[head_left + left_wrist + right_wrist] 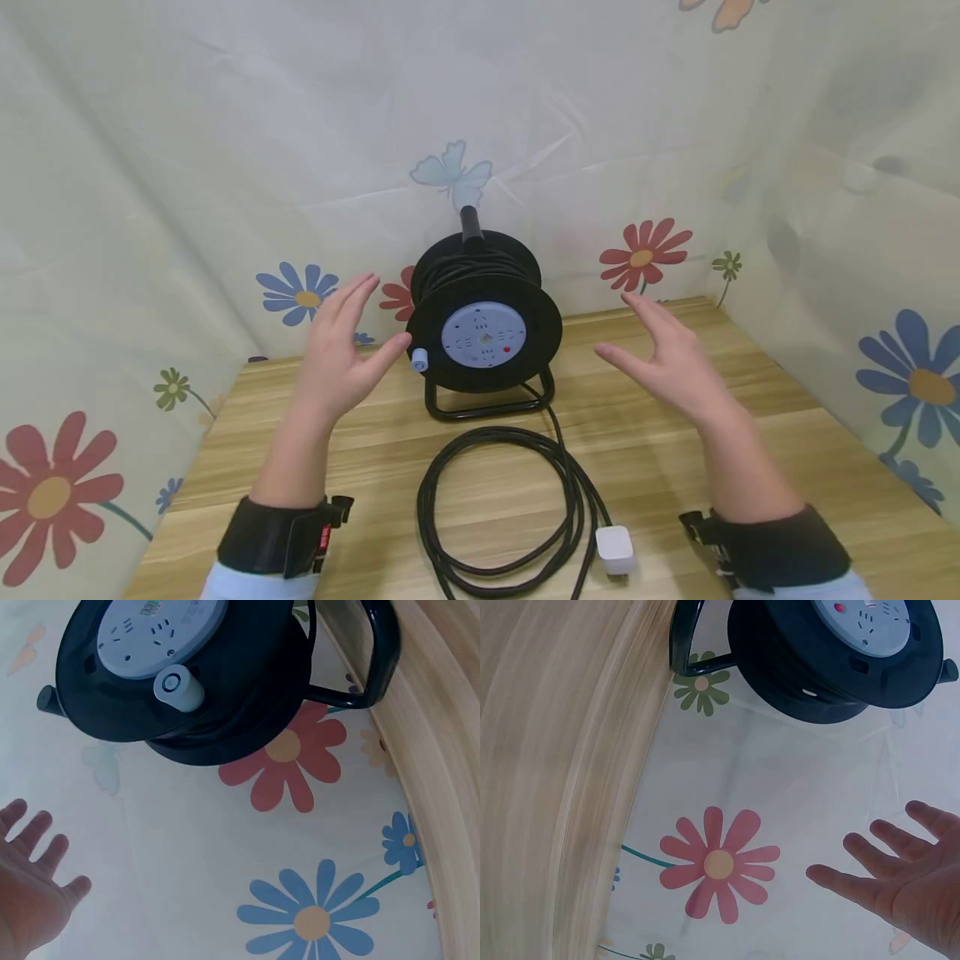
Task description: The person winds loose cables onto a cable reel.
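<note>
A black cable reel (542, 333) stands upright on its tube frame toward the back of the table. Its front carries a grey-blue socket panel (483, 335) with a small red button, and a grey crank knob (419, 359) at the lower left. From the reel a black cable (427, 500) runs forward into loose loops, with a white plug (616, 550) at the right of the coil. My left hand (335, 358) is raised left of the reel, fingers extended, holding nothing. On the right my right hand (671, 358) hovers likewise, apart from the reel, with nothing in it.
The wooden table (375, 475) meets a pale curtain (360, 167) printed with flowers at the back and both sides. The reel's carrying handle (471, 225) sticks up close to the back curtain. Black straps (273, 533) circle both wrists.
</note>
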{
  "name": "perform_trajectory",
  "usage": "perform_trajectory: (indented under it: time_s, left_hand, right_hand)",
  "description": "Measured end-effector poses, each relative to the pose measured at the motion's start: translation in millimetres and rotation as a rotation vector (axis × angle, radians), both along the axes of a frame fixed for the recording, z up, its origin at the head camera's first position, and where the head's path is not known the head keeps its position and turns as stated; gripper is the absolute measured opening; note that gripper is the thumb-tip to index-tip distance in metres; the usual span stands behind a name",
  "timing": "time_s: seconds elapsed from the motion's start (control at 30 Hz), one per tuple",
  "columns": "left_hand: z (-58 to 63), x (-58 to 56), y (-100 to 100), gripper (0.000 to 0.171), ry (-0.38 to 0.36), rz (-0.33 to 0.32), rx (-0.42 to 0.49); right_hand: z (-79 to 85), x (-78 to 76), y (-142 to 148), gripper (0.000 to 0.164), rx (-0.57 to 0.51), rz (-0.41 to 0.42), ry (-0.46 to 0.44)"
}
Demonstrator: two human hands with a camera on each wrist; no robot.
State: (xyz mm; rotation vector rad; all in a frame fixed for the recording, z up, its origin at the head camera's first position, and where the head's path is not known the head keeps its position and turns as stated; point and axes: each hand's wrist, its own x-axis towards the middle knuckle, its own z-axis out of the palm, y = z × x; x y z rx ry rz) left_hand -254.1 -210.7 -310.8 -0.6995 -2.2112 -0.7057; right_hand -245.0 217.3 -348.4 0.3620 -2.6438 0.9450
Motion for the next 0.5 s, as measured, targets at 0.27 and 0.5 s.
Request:
perform_trajectory:
  time_s: [0.27, 0.5]
  left_hand:
    - [23.6, -21.1, 26, 0.076, -0.068, -0.07, -0.05]
    - [41.3, -41.7, 44, 0.075, -0.081, -0.099, -0.118]
  right_hand:
    - [-2.1, -3.1, -13, 0.088, -0.007, 0.073, -0.031]
    - [-2.3, -2.9, -28, 0.088, 0.022, 0.129, -0.062]
